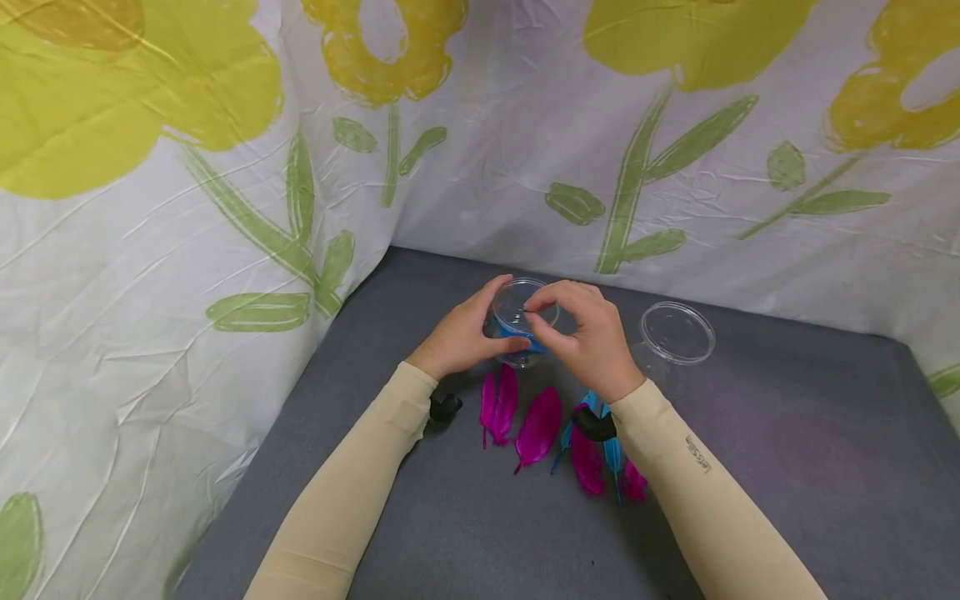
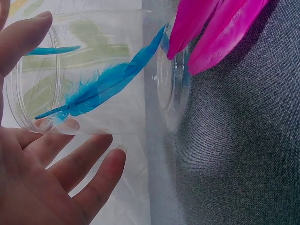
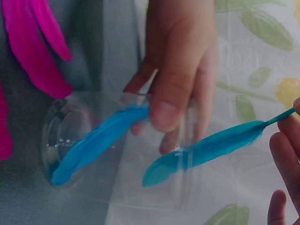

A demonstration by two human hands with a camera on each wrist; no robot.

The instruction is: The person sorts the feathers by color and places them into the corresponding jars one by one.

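Note:
A clear plastic jar stands upright near the back of the table, its mouth facing up. My left hand holds it from the side near the rim, thumb across the front. One blue feather leans inside the jar, its tip down at the base. Above the mouth, my right hand pinches a second blue feather by its quill between thumb and fingertips. That feather points downward, its lower end past the rim and inside the jar.
Magenta feathers lie in a loose row in front of the jar, with blue feathers among them beneath my right wrist. Another clear jar stands to the right. Behind the grey table hangs a flower-printed cloth.

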